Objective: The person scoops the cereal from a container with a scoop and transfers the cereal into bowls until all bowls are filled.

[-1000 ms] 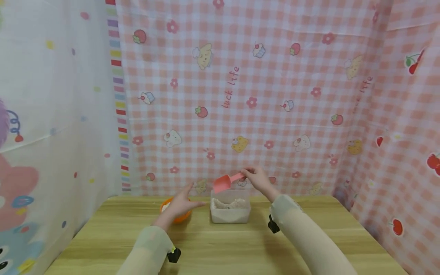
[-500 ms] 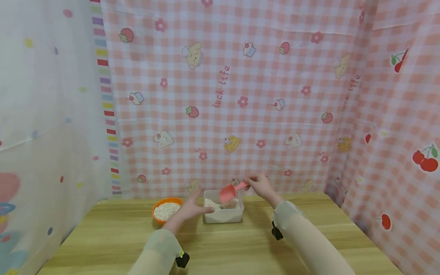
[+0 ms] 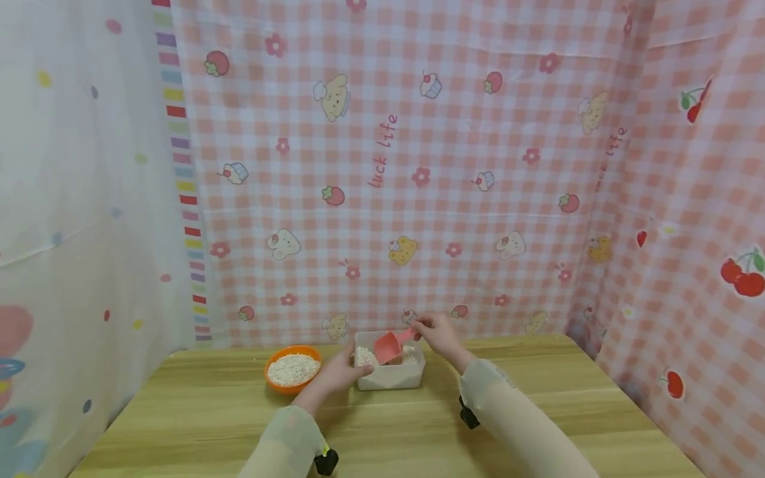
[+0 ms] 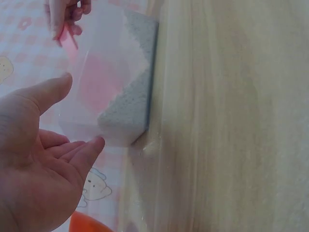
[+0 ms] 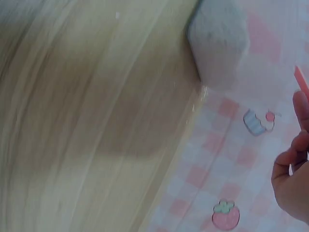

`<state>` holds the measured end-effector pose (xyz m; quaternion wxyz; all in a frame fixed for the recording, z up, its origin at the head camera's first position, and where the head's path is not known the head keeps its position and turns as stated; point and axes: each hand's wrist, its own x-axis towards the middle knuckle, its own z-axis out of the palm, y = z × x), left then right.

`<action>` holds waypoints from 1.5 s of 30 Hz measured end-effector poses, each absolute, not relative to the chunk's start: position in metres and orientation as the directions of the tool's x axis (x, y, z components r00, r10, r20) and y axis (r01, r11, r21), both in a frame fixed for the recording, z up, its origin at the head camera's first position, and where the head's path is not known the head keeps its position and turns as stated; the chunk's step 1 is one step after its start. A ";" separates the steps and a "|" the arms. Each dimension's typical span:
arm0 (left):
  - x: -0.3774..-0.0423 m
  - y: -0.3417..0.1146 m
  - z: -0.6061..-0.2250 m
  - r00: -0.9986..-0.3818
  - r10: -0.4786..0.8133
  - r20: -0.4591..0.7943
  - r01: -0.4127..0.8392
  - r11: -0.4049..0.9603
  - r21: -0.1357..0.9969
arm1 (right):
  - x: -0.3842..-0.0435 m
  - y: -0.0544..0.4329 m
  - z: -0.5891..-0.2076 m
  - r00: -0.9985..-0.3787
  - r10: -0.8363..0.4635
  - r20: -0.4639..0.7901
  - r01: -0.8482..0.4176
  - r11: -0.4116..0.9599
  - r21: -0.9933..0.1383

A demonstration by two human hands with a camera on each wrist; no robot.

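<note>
My right hand (image 3: 438, 335) pinches the handle of a pink scoop (image 3: 390, 348). The scoop's bowl is down inside a translucent plastic box (image 3: 391, 380), among pale, flaky or grainy stuff (image 4: 130, 96). In the right wrist view, the right hand (image 5: 297, 166) shows only in part at the right edge. My left hand (image 3: 337, 373) is at the box's left end, with the thumb near the front rim. In the left wrist view, the left hand's (image 4: 48, 154) fingers are loosely bent beside the box wall; whether they press on it I cannot tell.
An orange bowl (image 3: 267, 376) heaped with white flaky stuff stands left of the box, beside the left forearm. Both containers sit near the back edge of the wooden table (image 3: 418, 431). A pink checked cloth (image 3: 382, 232) hangs right behind.
My right hand has lowered the scoop from above the box into it. My left hand has moved right, from over the orange bowl to the box's left end. The head view has shifted slightly.
</note>
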<state>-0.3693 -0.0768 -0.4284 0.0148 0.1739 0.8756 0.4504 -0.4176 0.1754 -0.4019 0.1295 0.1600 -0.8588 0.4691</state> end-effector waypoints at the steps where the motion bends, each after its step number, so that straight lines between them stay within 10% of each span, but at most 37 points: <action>1: -0.369 -0.076 -0.429 -0.939 0.317 0.133 0.292 0.530 0.796 | -0.417 0.173 -0.404 -0.910 -0.159 0.383 -0.408 0.506 -0.760; 21: -0.368 -0.076 -0.431 -0.956 0.269 0.120 0.253 0.540 0.803 | -0.411 0.162 -0.394 -0.848 -0.412 0.333 -0.516 0.496 -0.699; 34: -0.368 -0.076 -0.432 -0.956 0.280 0.091 0.231 0.520 0.823 | -0.412 0.173 -0.409 -0.978 -0.183 0.105 -0.179 0.461 -0.869; 45: -0.370 -0.076 -0.434 -0.961 0.262 0.093 0.219 0.506 0.835 | -0.406 0.162 -0.417 -0.988 -0.103 0.113 -0.144 0.377 -0.915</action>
